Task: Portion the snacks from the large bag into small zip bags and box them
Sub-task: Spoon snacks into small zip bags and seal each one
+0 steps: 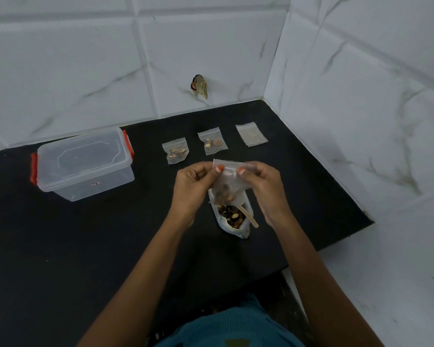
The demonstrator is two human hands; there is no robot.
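Held up over the black bench (85, 246) by its top strip: a small clear plastic zip bag (229, 182) with a few brown and tan snacks at the bottom. It is pinched between thumb and fingertips of the left hand (193, 182) at one corner and of the right hand (262, 184) at the other. Directly beneath, standing open on the bench, the large whitish pouch of mixed snacks (232, 221), with a pale wooden scoop handle (249, 217) leaning out of its mouth. Farther back, lying flat, a filled small zip bag (175, 152) and a second filled bag (212, 144) beside it, then a stack of empty zip bags (251, 135) to the right. Well to the left, the clear plastic box with red clips (84, 164), lid on. Probably mid-seal; strip pressed shut or not, unclear from here. Risks from this point: tipping the held bag with the zip only half caught, spilling pieces onto the bench; or brushing the open pouch with a lowering wrist and toppling it.
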